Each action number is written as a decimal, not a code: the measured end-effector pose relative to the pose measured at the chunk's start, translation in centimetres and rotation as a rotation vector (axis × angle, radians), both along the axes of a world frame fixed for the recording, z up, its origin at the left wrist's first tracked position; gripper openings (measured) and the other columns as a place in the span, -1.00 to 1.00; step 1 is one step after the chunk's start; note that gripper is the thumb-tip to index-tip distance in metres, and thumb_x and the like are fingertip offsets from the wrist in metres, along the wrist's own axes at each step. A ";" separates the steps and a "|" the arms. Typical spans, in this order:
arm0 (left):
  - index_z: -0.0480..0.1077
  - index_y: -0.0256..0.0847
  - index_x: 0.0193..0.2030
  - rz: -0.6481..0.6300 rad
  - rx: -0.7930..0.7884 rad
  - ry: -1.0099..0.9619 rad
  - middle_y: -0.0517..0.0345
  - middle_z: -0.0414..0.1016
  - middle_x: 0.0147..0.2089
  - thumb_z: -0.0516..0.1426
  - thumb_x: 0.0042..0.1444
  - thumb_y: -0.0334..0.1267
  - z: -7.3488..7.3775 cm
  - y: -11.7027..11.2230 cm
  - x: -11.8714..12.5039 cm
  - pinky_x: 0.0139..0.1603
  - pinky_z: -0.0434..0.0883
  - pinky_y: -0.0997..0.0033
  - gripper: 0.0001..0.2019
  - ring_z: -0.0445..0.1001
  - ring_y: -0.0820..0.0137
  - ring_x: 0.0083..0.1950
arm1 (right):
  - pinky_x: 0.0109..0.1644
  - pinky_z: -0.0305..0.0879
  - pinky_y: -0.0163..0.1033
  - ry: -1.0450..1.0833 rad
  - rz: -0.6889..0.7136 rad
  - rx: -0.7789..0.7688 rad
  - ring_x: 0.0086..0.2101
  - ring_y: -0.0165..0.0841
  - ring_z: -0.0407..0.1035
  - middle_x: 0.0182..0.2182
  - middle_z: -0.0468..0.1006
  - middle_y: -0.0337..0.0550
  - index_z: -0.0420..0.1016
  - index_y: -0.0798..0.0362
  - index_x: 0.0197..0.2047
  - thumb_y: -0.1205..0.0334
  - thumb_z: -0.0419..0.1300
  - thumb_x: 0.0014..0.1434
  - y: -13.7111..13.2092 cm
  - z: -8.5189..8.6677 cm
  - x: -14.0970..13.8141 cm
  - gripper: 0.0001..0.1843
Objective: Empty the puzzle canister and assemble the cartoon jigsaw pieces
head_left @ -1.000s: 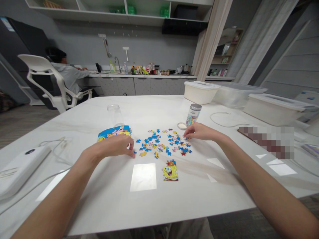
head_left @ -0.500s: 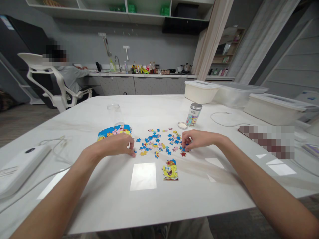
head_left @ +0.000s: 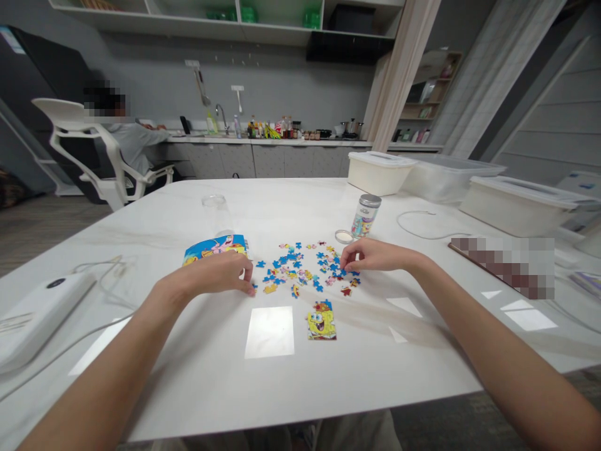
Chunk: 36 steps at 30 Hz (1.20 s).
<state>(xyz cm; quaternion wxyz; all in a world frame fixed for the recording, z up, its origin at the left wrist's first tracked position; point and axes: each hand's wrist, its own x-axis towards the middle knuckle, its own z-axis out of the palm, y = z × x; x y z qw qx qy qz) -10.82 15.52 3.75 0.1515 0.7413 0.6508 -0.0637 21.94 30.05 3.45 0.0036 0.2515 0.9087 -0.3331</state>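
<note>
Loose jigsaw puzzle pieces, mostly blue with some yellow and pink, lie spread in the middle of the white table. My left hand rests at their left edge, thumb and finger pinched on a small blue puzzle piece. At the right side of the spread, my right hand has its fingertips drawn together on a blue puzzle piece, mostly hidden by the fingers. A joined section of puzzle with a yellow cartoon face lies nearer to me. Partly behind my left hand is a picture sheet.
A printed tin and a ring-shaped lid stand beyond my right hand. A clear jar is at back left. White storage boxes line the back right. A white device with cables lies left. A person sits at the counter.
My right hand has shifted slightly up and left among the pieces, uncovering a dark red piece and others below it. My left hand has stayed in place.
</note>
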 end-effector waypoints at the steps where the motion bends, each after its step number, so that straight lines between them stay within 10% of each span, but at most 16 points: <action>1: 0.53 -0.11 -0.35 0.001 0.000 -0.002 0.14 0.51 -0.25 0.24 0.02 0.03 0.0 0.0 0.0 -0.23 0.27 0.41 -0.75 0.45 0.34 -0.26 | -0.32 0.26 -0.28 -0.010 -0.002 0.003 -0.37 -0.35 0.41 -0.36 0.61 -0.13 0.57 0.09 -0.29 0.17 0.20 0.07 0.1 0.1 0.1 -0.80; 13: 0.53 -0.11 -0.33 0.007 0.004 -0.006 0.14 0.52 -0.25 0.23 0.03 0.02 0.0 -0.1 0.0 -0.27 0.27 0.41 -0.75 0.46 0.33 -0.25 | -0.28 0.30 -0.23 -0.263 -0.095 0.077 -0.37 -0.26 0.43 -0.45 0.60 -0.17 0.55 0.05 -0.44 0.27 0.22 -0.11 2.2 -0.1 3.4 -0.89; 36: 0.52 -0.13 -0.34 -0.003 -0.014 -0.020 0.12 0.52 -0.22 0.24 0.05 0.01 0.1 -0.2 0.4 -0.28 0.26 0.42 -0.75 0.45 0.32 -0.24 | -0.29 0.29 -0.29 -0.027 0.054 0.162 -0.33 -0.35 0.39 -0.32 0.56 -0.11 0.52 0.08 -0.32 0.29 0.25 0.03 -0.8 -1.1 -0.5 -0.91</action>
